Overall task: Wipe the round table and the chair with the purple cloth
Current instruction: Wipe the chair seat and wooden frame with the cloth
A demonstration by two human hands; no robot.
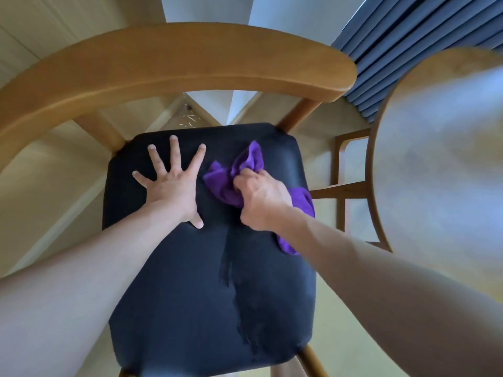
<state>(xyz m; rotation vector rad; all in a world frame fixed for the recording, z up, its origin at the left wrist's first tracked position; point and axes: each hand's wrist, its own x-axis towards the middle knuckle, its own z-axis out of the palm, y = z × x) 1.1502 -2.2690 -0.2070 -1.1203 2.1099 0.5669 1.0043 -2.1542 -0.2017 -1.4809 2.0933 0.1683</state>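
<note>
Center frame, on the chair (174,58)'s black padded seat (190,281): left hand (174,186) lies flat w/ fingers straight and spread wide, palm down on the upper-left part of the seat, thumb pointing toward frame bottom. Right hand (261,202) sits just beside it, to the right, fingers curled tight round the purple cloth (226,180), clamped on a bunched wad of it and pressing it on the seat. Cloth sticks out above the knuckles toward the seat's back edge, and a 2nd fold trails out under the wrist toward the seat's right edge, approx at or just over the edge; can't tell which. Darker streak runs down the seat middle from below the right hand toward frame bottom, prob damp, but the view is soft there. Chair's curved wood backrest arcs across the upper frame, legs visible below it. Round table (441,159) at right of frame, pale top w/ wood rim, motion-blurred, near the chair but not touching it. Blue curtain (402,36) at upper right behind the table. Both forearms bare, entering from the bottom corners.
</note>
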